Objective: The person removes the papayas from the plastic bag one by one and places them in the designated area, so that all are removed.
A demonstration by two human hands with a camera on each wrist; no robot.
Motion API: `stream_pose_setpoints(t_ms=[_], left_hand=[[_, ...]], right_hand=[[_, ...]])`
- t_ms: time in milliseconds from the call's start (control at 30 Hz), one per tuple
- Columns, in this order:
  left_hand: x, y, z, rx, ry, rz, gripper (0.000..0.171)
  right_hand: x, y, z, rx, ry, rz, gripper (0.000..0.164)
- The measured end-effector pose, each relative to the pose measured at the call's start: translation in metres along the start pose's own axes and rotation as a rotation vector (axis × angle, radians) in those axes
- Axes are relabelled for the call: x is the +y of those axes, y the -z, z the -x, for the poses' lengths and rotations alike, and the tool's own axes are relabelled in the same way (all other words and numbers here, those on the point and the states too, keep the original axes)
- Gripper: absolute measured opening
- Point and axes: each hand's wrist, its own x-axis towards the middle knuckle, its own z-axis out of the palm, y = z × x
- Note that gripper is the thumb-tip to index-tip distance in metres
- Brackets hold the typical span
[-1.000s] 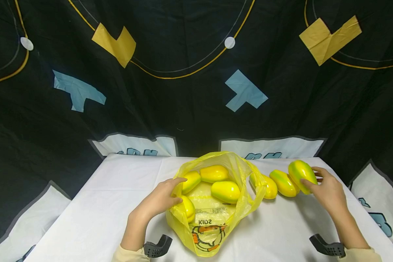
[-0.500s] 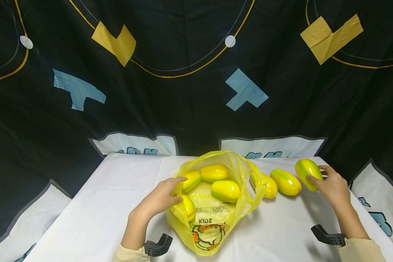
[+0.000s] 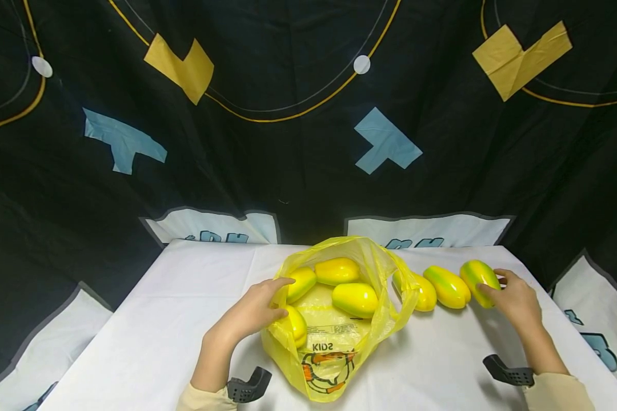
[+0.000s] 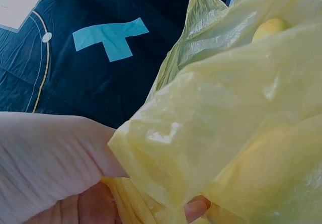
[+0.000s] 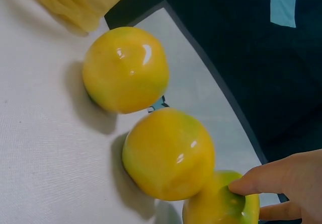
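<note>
In the head view, a yellow plastic bag [image 3: 319, 337] stands with its mouth spread toward me, several yellow-green mangoes [image 3: 355, 300] inside it. My left hand [image 3: 249, 308] grips the bag's left rim; in the left wrist view, the thin plastic [image 4: 166, 133] covers most of its fingers. To the right of the bag, my right hand [image 3: 516, 297] holds a mango [image 3: 479, 282] between thumb and fingers. It is the rightmost of a row, close beside the middle mango [image 3: 447, 286]. The third mango [image 3: 424, 294] lies partly behind the bag's handle loop.
A white cloth [image 3: 149, 308] covers the table. Behind its far edge hangs a dark curtain [image 3: 288, 171] with blue and gold patches. Each forearm wears a black wrist mount [image 3: 249, 387] below the hand.
My right hand first moved the mango right, away from the middle one, then brought it lower and back left beside it. The left hand and bag have stayed put.
</note>
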Motion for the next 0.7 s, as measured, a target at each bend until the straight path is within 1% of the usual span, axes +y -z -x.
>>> stream_pose_setpoints(t_ms=[300, 700], left_hand=[[-0.001, 0.0, 0.0, -0.002, -0.002, 0.0, 0.056], [-0.001, 0.0, 0.0, -0.005, -0.007, -0.009, 0.056]], right_hand=[[0.002, -0.005, -0.001, -0.012, -0.001, 0.02, 0.066], [0.006, -0.011, 0.0, -0.025, -0.018, 0.008, 0.068]])
